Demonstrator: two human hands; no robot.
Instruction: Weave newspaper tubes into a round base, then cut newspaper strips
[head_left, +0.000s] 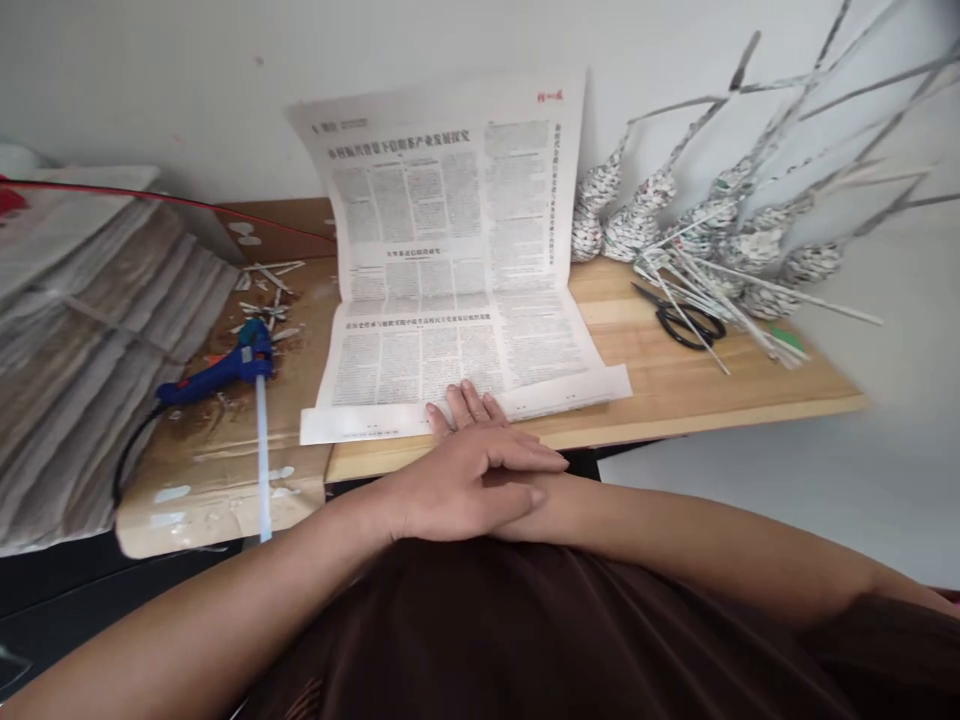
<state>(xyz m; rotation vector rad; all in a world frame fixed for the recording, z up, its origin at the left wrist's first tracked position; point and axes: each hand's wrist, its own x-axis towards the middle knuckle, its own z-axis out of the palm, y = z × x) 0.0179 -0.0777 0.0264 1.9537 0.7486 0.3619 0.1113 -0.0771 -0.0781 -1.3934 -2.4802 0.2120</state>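
A printed newspaper sheet (450,240) lies on the wooden table, its far part rising against the wall. Along its near edge runs a folded-over white strip (367,425). My right hand (466,405) lies flat on this strip, fingertips pointing forward, with most of the hand covered. Resting across the top of it is my left hand (457,480), palm down, fingers stretched to the right and thumb apart. My forearms cross close to the table's front edge. Neither hand grips anything.
On the left, a blue glue gun (225,370) with a long glue stick lies on cardboard (217,500), beside a tall newspaper stack (97,350). To the right are black scissors (686,322), thin paper rods (750,300) and several woven paper gourd shapes (637,225) against the wall.
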